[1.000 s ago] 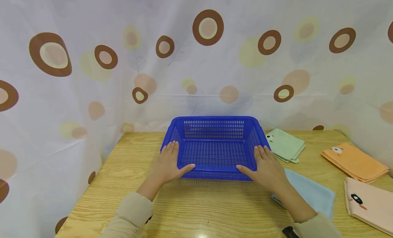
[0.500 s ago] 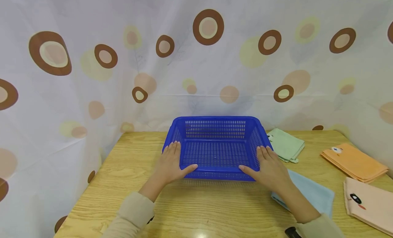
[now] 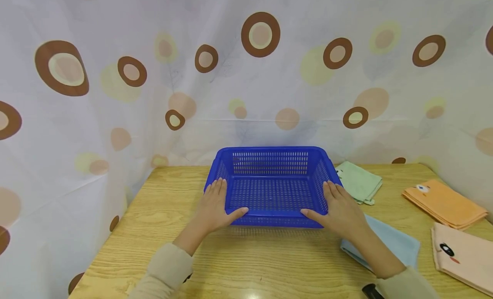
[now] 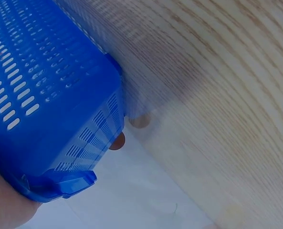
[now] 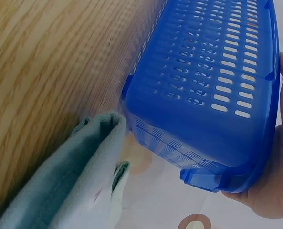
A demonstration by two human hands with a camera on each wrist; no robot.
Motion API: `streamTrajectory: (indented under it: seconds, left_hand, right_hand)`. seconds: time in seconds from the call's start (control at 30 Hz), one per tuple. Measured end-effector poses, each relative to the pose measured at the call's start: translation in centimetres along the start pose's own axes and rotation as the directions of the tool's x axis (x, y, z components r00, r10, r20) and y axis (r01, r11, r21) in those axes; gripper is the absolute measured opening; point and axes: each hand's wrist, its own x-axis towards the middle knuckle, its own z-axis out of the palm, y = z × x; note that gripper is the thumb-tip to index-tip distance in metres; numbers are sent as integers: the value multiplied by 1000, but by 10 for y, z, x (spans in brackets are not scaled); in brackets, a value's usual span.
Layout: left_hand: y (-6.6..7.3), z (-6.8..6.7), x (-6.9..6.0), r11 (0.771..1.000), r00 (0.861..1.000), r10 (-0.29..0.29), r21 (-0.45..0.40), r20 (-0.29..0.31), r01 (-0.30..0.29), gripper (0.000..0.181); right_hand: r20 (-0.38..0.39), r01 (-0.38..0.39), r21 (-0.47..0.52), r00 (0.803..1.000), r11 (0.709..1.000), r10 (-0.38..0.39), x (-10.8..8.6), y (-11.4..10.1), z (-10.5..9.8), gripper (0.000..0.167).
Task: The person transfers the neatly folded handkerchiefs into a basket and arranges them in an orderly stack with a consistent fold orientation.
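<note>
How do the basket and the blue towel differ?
The basket is dark blue; the towel is pale blue. The basket has stiff-looking, slotted walls, while the towel is folded cloth. The left hand and right hand touch the basket; neither holds the towel. Both are shades of blue.

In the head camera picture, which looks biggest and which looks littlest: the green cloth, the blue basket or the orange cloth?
1. blue basket
2. orange cloth
3. green cloth

The green cloth lies farther back, so its real size is unsure.
</note>
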Motion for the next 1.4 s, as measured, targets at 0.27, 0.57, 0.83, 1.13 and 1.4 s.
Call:
streamTrajectory:
  seconds: [0.27, 0.57, 0.83, 1.13, 1.4]
  left_hand:
    - [-4, -7, 3, 999, 1000, 28, -35, -12, -28, 98]
    - [-9, -8, 10, 998, 998, 46, -37, 48, -44, 97]
    - [-13, -5, 11, 998, 995, 49, -30, 83, -47, 100]
    - [-12, -6, 10, 999, 995, 36, -26, 93, -34, 101]
    - [-10, -9, 7, 999, 994, 33, -17, 104, -31, 101]
  right_hand:
    - [2, 26, 11, 1000, 1000, -26, 5, 4, 0, 105]
    - [56, 18, 75, 998, 997, -22, 15, 8, 0, 109]
    - [90, 17, 97, 996, 995, -26, 17, 9, 0, 109]
    - [87, 20, 95, 996, 995, -29, 17, 9, 0, 112]
    - [91, 18, 107, 995, 994, -28, 16, 8, 0, 111]
